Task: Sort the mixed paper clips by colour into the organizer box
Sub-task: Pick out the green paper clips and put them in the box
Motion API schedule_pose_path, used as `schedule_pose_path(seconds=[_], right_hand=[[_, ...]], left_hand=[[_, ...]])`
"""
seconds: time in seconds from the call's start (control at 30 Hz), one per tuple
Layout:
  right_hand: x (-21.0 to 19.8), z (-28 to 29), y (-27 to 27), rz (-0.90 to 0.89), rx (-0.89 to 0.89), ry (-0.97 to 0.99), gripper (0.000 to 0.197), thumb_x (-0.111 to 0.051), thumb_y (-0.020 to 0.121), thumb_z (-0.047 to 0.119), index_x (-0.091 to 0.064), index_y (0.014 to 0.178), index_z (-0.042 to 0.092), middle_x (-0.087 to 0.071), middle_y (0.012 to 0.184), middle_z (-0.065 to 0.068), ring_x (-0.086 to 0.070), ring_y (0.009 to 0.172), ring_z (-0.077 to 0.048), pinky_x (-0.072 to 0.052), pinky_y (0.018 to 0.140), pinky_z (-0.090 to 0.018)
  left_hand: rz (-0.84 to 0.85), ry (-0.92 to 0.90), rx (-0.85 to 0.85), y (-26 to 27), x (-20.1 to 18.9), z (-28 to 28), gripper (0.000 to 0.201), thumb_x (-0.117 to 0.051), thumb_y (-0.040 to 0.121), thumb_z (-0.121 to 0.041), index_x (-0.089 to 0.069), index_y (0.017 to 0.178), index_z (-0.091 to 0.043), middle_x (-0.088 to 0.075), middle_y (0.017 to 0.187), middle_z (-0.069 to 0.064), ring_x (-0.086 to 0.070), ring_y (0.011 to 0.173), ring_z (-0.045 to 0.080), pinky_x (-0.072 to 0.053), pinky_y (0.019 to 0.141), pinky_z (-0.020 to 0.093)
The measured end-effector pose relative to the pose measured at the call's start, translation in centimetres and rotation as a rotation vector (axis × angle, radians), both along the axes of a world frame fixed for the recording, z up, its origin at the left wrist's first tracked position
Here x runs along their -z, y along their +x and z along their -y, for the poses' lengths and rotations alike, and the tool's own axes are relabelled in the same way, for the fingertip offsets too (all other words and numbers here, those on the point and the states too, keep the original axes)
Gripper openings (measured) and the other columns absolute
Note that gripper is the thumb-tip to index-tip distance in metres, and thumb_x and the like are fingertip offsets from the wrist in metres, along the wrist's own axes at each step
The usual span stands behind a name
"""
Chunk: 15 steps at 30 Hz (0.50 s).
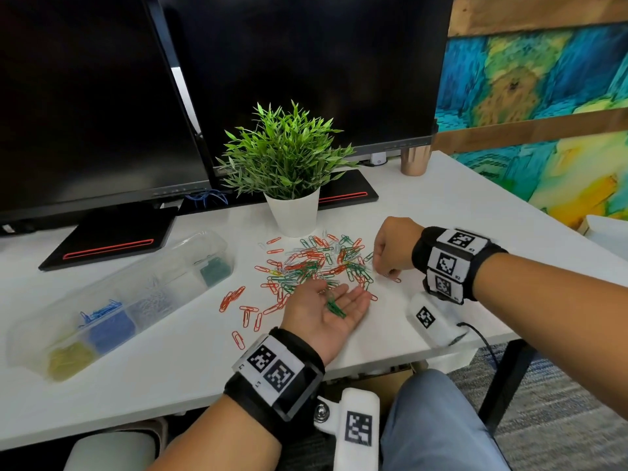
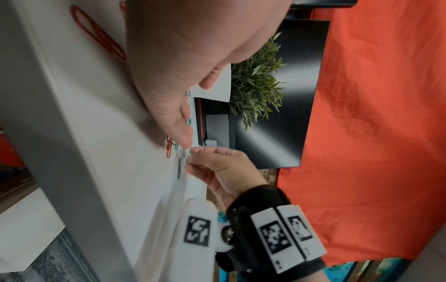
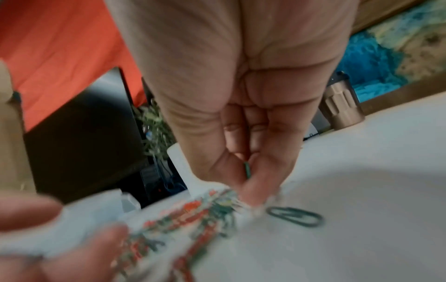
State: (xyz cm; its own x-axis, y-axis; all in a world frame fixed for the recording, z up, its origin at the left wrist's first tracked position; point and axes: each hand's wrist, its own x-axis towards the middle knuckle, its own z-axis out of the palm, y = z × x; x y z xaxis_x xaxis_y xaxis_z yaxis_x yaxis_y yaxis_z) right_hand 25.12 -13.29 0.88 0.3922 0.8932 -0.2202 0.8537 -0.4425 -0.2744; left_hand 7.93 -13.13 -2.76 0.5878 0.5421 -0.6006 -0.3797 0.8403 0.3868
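1. The left hand [image 1: 326, 309] lay nearest the camera, palm up at the near edge of the pile, fingers straight and relaxed, with a few green clips [image 1: 334, 305] resting loose in the palm.
2. The desk [image 1: 190, 351] was white and carried everything else.
3. Two dark monitors [image 1: 306, 73] stood at the back, their bases on the desk.
4. The box [image 1: 119, 300], clear plastic, lay on the left with its lid open; yellow clips filled the nearest compartment, blue the next, pale ones the third, and green the far end.
5. A plant [image 1: 289, 154] in a white pot stood just behind the pile.
6. The pile [image 1: 316, 266] of mostly red and green clips was spread between the plant and the left hand, with stray red ones trailing toward the box.
7. The right hand [image 1: 394, 248] reached down at the pile's right edge, fingers curled; in the right wrist view thumb and forefinger pinched one green clip [image 3: 247, 169].
8. A copper cup [image 1: 415, 161] stood at the back right.
9. Another green clip [image 3: 295, 216] lay on the desk beside the right fingertips.
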Motion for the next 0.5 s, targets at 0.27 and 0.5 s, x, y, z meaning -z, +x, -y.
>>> schedule_pose_path(seconds=[0.27, 0.5], right_hand=[[-2.2, -0.5, -2.1, -0.508, -0.072, 0.119, 0.005, -0.071, 0.082, 0.003, -0.075, 0.086, 0.001, -0.074, 0.086, -0.017, -0.072, 0.076, -0.026, -0.060, 0.076, -0.034], [-1.0, -0.1, -1.1, 0.225, -0.022, -0.156, 0.046, -0.074, 0.079, 0.042, -0.043, 0.062, 0.012, -0.054, 0.058, -0.001, -0.051, 0.051, -0.013, -0.048, 0.058, -0.024]], left_hand=[[0.012, -0.011, -0.098, 0.8, -0.2, -1.0, 0.020, -0.043, 0.099, -0.012, -0.054, 0.106, 0.003, -0.056, 0.103, 0.027, -0.062, 0.092, 0.033, -0.052, 0.091, 0.042], [-0.028, 0.003, -0.185, -0.8, 0.0, -2.4, 0.013, -0.044, 0.094, -0.003, -0.057, 0.094, -0.005, -0.050, 0.080, 0.008, -0.047, 0.063, 0.015, -0.042, 0.055, 0.025]])
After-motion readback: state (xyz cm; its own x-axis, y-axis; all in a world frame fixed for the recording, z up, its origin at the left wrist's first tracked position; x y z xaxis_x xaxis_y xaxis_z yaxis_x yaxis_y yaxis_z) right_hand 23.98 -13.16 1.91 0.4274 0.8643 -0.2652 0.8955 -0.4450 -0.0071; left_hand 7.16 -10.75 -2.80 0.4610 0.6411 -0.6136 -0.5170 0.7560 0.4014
